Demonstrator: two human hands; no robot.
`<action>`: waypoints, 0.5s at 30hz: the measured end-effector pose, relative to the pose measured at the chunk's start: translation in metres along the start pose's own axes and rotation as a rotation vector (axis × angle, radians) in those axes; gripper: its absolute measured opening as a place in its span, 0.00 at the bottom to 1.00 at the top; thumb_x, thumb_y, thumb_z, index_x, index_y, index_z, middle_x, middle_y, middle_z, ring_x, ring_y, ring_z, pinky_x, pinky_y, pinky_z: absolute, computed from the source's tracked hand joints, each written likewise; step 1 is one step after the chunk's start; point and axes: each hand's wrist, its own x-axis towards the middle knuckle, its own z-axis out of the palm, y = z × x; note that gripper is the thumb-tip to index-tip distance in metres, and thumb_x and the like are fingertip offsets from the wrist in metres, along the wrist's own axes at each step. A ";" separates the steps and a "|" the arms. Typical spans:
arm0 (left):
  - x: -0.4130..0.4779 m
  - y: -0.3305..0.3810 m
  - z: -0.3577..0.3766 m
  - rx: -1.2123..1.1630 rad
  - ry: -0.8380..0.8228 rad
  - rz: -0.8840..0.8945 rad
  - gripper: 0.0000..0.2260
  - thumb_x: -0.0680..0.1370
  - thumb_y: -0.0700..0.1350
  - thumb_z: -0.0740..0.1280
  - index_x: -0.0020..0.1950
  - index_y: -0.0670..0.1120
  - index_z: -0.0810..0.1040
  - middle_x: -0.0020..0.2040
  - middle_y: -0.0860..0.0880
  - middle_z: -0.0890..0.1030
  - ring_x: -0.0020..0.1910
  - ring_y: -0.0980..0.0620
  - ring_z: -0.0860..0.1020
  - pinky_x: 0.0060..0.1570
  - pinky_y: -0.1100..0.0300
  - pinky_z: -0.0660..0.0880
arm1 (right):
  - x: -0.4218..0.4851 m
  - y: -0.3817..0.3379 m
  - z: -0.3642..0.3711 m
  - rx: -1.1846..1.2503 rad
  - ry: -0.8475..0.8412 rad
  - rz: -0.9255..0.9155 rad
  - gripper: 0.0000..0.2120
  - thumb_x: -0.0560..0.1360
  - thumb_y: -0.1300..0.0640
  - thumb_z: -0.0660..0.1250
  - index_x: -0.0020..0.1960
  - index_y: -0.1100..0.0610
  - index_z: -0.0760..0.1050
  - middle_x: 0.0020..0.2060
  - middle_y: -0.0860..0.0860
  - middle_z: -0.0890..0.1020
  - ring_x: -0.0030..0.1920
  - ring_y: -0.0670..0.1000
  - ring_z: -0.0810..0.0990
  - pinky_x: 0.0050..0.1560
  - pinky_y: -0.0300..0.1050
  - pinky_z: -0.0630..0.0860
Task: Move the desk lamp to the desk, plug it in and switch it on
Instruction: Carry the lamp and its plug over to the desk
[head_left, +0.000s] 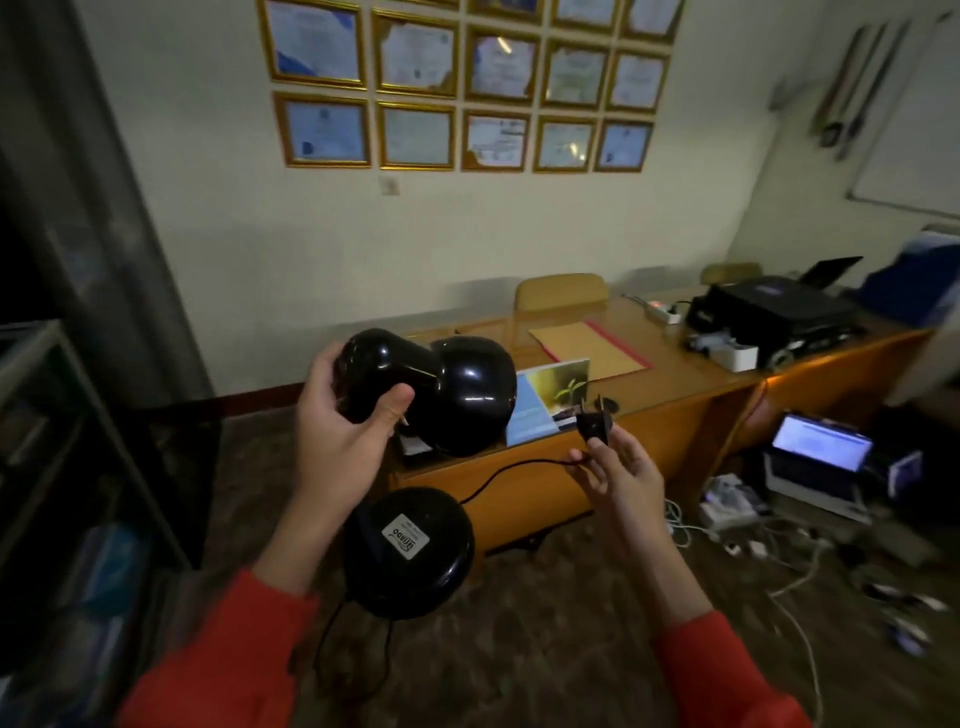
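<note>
My left hand (340, 421) grips the glossy black desk lamp (457, 395) by its shade, held in the air in front of the wooden desk (649, 395). The lamp's round black base (408, 551) hangs below my hand with its labelled underside facing me. My right hand (621, 475) holds the lamp's black two-pin plug (595, 426), pins pointing up, with the black cord (498, 475) curving back to the base. A white power strip (662, 312) with a red light lies at the back of the desk.
On the desk are a booklet (550, 400), a tan folder (592, 345) and a black printer (774, 317). An open laptop (818, 462) and tangled white cables (753, 545) lie on the floor at right. A dark shelf unit (62, 467) stands at left. Chairs sit behind the desk.
</note>
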 end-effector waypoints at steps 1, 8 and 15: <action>0.011 -0.007 0.016 -0.008 -0.021 -0.006 0.25 0.65 0.60 0.73 0.58 0.54 0.72 0.49 0.48 0.78 0.49 0.35 0.78 0.52 0.37 0.77 | 0.014 -0.005 -0.006 -0.015 0.019 -0.015 0.10 0.76 0.66 0.64 0.54 0.55 0.75 0.40 0.55 0.82 0.36 0.49 0.82 0.40 0.43 0.82; 0.079 -0.047 0.132 -0.097 -0.132 0.003 0.23 0.67 0.56 0.73 0.58 0.57 0.70 0.51 0.61 0.77 0.51 0.68 0.77 0.52 0.74 0.73 | 0.101 -0.039 -0.050 -0.031 0.138 -0.109 0.11 0.75 0.65 0.64 0.46 0.51 0.79 0.35 0.50 0.85 0.36 0.50 0.82 0.40 0.43 0.81; 0.128 -0.074 0.252 -0.156 -0.176 -0.011 0.24 0.66 0.55 0.70 0.60 0.55 0.69 0.53 0.57 0.76 0.57 0.50 0.76 0.61 0.56 0.74 | 0.196 -0.070 -0.108 -0.027 0.216 -0.133 0.08 0.76 0.65 0.64 0.51 0.54 0.75 0.43 0.55 0.81 0.37 0.49 0.82 0.40 0.43 0.82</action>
